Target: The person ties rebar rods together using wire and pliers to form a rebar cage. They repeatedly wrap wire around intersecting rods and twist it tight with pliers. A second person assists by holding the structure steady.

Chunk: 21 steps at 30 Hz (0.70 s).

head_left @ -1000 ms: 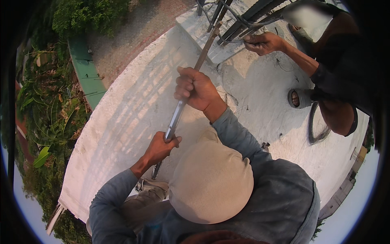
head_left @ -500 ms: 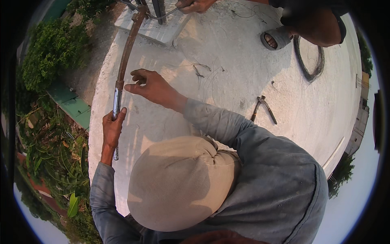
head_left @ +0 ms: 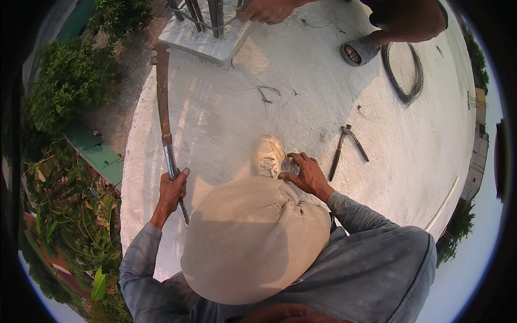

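My left hand [head_left: 173, 192] is closed around the shiny metal handle of a long rebar bending bar [head_left: 163, 102]. Its rusty shaft points away from me, and its notched far end stands apart from the upright rebars [head_left: 215, 16]. My right hand [head_left: 309, 175] holds nothing visible; its fingers are apart and bent, just beside a pale laced shoe [head_left: 268, 156]. Right of that hand lie end-cutting pincers [head_left: 344, 151] with their handles spread. Another person's hand [head_left: 266, 9] grips a thin bent rod at the rebars.
The rebars rise from a raised concrete block [head_left: 229, 51] on the pale slab [head_left: 215, 145]. A coil of dark wire [head_left: 403, 98] lies near the other person's sandalled foot [head_left: 360, 52]. Loose wire bits [head_left: 264, 91] are scattered mid-slab. Beyond the left slab edge is a drop to plants [head_left: 70, 215].
The bending bar has come away from the rod at the rebars and back toward me in my left hand. My right hand has drawn back from the bar to beside the shoe.
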Each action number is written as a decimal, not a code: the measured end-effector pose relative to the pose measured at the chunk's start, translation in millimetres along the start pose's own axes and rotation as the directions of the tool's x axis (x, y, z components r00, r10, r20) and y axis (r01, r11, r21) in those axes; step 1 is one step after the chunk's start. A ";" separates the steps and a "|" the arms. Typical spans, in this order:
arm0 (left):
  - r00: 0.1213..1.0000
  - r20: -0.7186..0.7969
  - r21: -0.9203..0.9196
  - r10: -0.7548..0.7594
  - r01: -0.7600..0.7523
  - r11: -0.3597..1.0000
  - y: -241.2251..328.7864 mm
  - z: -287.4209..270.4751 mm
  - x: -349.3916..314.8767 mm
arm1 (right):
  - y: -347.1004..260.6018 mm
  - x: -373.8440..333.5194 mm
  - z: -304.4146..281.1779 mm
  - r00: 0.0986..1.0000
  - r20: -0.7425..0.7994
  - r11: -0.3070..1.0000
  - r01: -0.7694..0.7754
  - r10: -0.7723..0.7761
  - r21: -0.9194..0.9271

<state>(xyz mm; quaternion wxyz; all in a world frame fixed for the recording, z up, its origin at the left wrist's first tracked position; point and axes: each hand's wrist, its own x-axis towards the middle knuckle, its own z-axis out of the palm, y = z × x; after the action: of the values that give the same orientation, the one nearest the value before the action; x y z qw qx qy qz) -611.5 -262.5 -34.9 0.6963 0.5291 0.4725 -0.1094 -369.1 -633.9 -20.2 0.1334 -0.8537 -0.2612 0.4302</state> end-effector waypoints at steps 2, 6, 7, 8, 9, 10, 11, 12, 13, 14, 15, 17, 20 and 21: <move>0.992 -0.117 0.098 -0.045 0.057 0.994 -20.6 -15.7 -18.4 | 1.8 -10.5 4.4 0.977 -0.182 0.990 0.091 -0.110 -0.110; 0.976 -0.218 0.294 0.014 0.052 0.954 -75.7 -42.5 -60.8 | 22.8 -53.9 14.2 0.803 -0.567 0.963 0.031 -0.182 -0.266; 0.969 -0.237 0.374 0.066 0.028 0.927 -90.3 -45.7 -68.7 | 33.2 -69.2 21.4 0.861 -0.505 0.994 -0.003 -0.054 -0.111; 0.963 -0.263 0.454 0.059 0.069 0.888 -103.2 -48.4 -74.5 | 45.5 -82.0 31.1 0.900 -0.434 0.999 -0.034 0.040 0.020; 0.952 -0.270 0.525 0.146 0.019 0.851 -115.1 -51.3 -82.9 | 59.8 -99.2 41.0 0.954 -0.278 0.976 -0.049 0.109 0.214; 0.942 -0.258 0.562 0.213 -0.033 0.827 -123.7 -55.1 -86.0 | 77.6 -102.8 47.7 0.984 -0.090 0.950 -0.120 0.152 0.288; 0.939 -0.254 0.595 0.230 -0.036 0.803 -132.0 -58.0 -91.8 | 95.7 -106.3 54.7 0.998 -0.016 0.934 -0.054 0.064 0.354; 0.937 -0.254 0.627 0.239 -0.029 0.778 -138.4 -60.7 -97.3 | 112.1 -98.6 61.6 0.997 0.075 0.947 -0.013 -0.012 0.322; 0.934 -0.253 0.672 0.252 -0.018 0.741 -142.0 -64.4 -99.9 | 124.7 -98.2 67.1 0.982 0.168 0.954 0.031 -0.084 0.297; 0.917 -0.206 0.740 0.343 -0.084 0.668 -144.3 -68.3 -102.6 | 132.8 -101.7 68.6 0.988 0.151 0.958 -0.008 -0.037 0.286; 0.890 -0.150 0.800 0.430 -0.146 0.581 -145.0 -73.1 -104.1 | 134.9 -105.7 67.4 0.992 0.129 0.960 -0.045 0.009 0.278; 0.828 -0.020 0.881 0.560 -0.251 0.402 -144.8 -80.8 -105.9 | 120.8 -110.9 50.3 0.994 0.087 0.948 -0.084 0.060 0.306; 0.737 0.197 0.891 0.647 -0.410 0.195 -137.9 -86.6 -104.6 | 59.3 -109.7 -21.2 0.997 0.072 0.940 0.015 -0.042 0.340; 0.710 0.173 0.883 0.683 -0.419 0.212 -131.9 -85.2 -102.6 | 32.0 -108.6 -49.6 0.985 0.094 0.943 0.110 -0.146 0.313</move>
<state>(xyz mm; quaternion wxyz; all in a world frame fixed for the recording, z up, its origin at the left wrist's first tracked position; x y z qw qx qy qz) -798.1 -281.4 -38.5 0.2409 0.9484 0.2058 -0.0097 -372.2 -721.4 67.0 0.2766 -0.7775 -0.2537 0.5046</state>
